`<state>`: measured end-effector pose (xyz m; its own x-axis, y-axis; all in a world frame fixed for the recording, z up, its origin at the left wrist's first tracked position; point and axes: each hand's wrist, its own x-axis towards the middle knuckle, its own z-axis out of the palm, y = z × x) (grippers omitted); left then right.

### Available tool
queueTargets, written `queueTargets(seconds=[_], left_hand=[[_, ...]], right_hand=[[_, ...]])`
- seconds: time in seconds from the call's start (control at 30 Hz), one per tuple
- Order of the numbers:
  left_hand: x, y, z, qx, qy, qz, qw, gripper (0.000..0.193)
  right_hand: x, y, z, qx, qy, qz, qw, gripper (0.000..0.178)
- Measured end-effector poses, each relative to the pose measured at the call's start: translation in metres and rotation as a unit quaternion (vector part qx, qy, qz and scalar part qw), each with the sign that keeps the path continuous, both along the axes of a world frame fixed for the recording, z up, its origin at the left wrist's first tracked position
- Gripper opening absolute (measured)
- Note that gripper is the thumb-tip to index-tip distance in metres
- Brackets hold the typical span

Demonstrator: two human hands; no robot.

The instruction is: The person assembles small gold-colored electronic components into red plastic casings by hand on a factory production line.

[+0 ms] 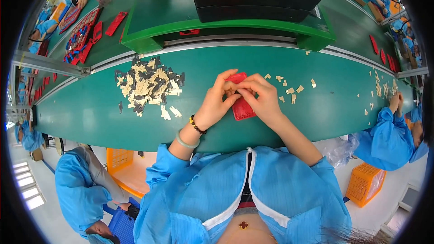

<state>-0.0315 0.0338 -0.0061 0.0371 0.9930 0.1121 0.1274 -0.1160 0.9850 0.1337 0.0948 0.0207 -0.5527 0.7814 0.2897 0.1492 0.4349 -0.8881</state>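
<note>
Case (244,111) under both hands, long axis running away from the body

Far to the left of the grip and well beyond it lie red parts (116,23) on the far side of the bench (81,104). Nearer, left of the grip, a pile (147,88) of cream and black pieces spreads loosely, with a few strays on its near side.

The left hand (215,102) comes next, fingers curled and thumb laid over the left edge of the case, so it seems to be closed on it. The case sits directly beneath the meeting fingertips: its far end shows just past them, its near end just short of them, and its long axis leans slightly left at the far end. Neither hand is clearly nearer; both touch its middle stretch.

Beyond the grip stands a black bin (255,5). The right hand (266,101) reaches in from the right, thumb and forefinger brought narrowly together over the case; whether they pinch a small piece cannot be told.

Just right of the grip, loose pieces (294,99) lie scattered. Farther right, well apart, are a co-worker's hands (396,103) beside more cream bits.
</note>
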Motion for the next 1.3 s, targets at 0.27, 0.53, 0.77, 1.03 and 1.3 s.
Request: queueTargets(seconds=[0.27,0.53,0.77,1.03,1.3], left_hand=[[-0.015,0.002,0.011,-0.213,-0.364,-0.164,0.892,0.021],[-0.001,-0.003,0.029,-0.210,-0.356,-0.131,0.901,0.019],[0.016,-0.008,0.036,0.127,0.136,0.088,0.979,0.014],[0.013,-0.007,0.041,0.330,0.326,0.015,0.886,0.019],[0.020,-0.006,0.017,0.278,0.246,0.003,0.929,0.021]], right_hand=[[0.018,0.015,0.010,0.157,0.060,0.070,0.983,0.011],[0.028,0.023,0.015,0.353,-0.002,0.019,0.936,0.014],[0.022,-0.001,0.019,0.083,0.000,0.015,0.996,0.018],[0.040,0.002,0.001,-0.073,0.034,0.057,0.995,0.011],[0.087,0.030,-0.009,0.226,-0.237,-0.236,0.915,0.016]])
